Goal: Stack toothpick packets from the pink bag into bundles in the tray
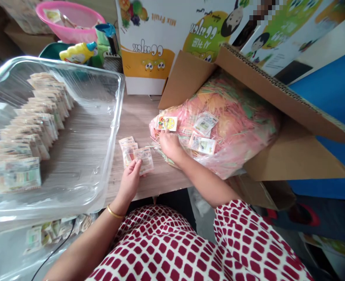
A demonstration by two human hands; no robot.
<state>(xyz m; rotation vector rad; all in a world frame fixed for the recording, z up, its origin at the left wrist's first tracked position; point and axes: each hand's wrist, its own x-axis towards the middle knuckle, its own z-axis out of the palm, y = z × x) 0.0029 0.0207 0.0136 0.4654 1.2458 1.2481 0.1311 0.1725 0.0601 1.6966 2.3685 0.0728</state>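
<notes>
My left hand [130, 178] pinches a small clear printed packet [144, 160] between thumb and fingers, just above the table. Beside it lie a few more packets [127, 145], overlapping. My right hand [171, 145] is at the mouth of a clear plastic bag [231, 160] full of thin pink, green and orange sticks [219, 97]. Its fingers are curled among the stick ends, and what they hold is hidden. A small fruit-printed card [167, 123] rests on the bag just beyond those fingers. Two more packets [203, 143] lie on top of the bag.
On the left, a clear plastic tray [102, 171] holds rows of filled packets [34, 128]. An open cardboard box [304, 156] surrounds the bag. Printed cartons [149, 80] stand behind, beside a yellow bottle [77, 53] and a pink basin [69, 33]. More packets [55, 232] lie below the tray.
</notes>
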